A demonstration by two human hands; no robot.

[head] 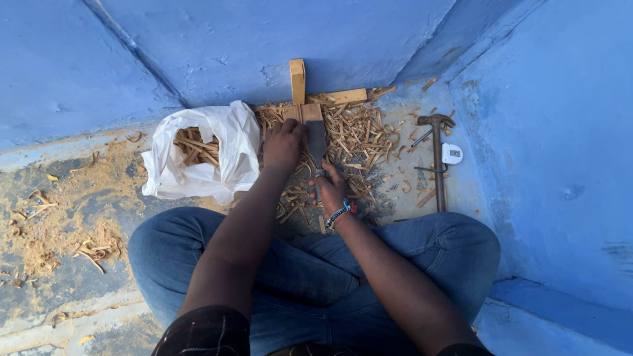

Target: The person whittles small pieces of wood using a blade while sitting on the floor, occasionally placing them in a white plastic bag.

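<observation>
Under left hand (283, 142): wood block (304, 112), gripped; right hand (331, 191) clasps blade (316, 140) alongside.

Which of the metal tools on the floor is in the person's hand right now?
The flat broad blade, gripped by the right hand over the wood chips. The hammer lies untouched off to the right, near the blue wall.

Blue walls (277, 46), white bag (227, 155), tan wood shavings (362, 135), blue jeans (310, 277).
</observation>
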